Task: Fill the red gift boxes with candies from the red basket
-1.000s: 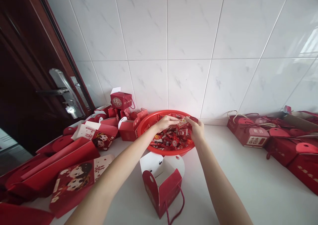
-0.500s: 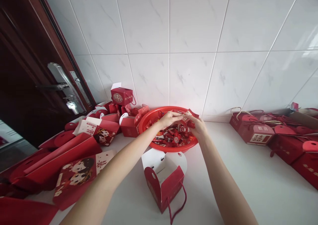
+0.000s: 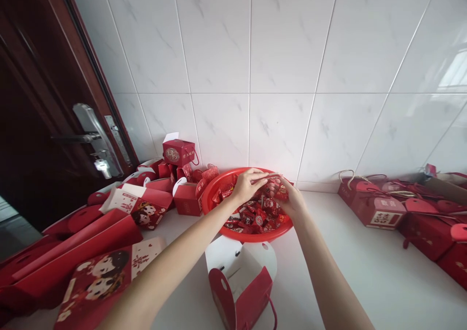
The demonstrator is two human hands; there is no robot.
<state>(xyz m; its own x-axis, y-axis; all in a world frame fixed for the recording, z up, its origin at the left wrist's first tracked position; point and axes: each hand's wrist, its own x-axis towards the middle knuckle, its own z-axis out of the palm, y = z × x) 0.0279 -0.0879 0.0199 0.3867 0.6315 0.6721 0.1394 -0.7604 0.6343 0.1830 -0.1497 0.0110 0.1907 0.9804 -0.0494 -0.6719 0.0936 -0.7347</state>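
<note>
A red basket (image 3: 219, 227) against the tiled wall holds many red-wrapped candies (image 3: 268, 202). Over its middle, my left hand (image 3: 249, 186) is closed, its fingers pinched on candy packets. My right hand (image 3: 291, 198), over the basket's right side, has its fingers curled round red candy packets too. The fingertips of both hands come close together, and the exact number of packets cannot be made out. In front of the basket stands an open red box (image 3: 251, 291) with a white inside, its flaps up and a red cord handle on its right; neither hand touches it.
Red boxes (image 3: 83, 242), some open, crowd the left side, with one small box (image 3: 178, 151) on top of others at the back. More boxes with cord handles (image 3: 379, 203) stand at the right. A dark door (image 3: 47, 77) is at the left.
The view has tilted up, so everything sits lower in the picture. Both hands stay over the basket; the packets between them have shifted and are now more hidden by the fingers.
</note>
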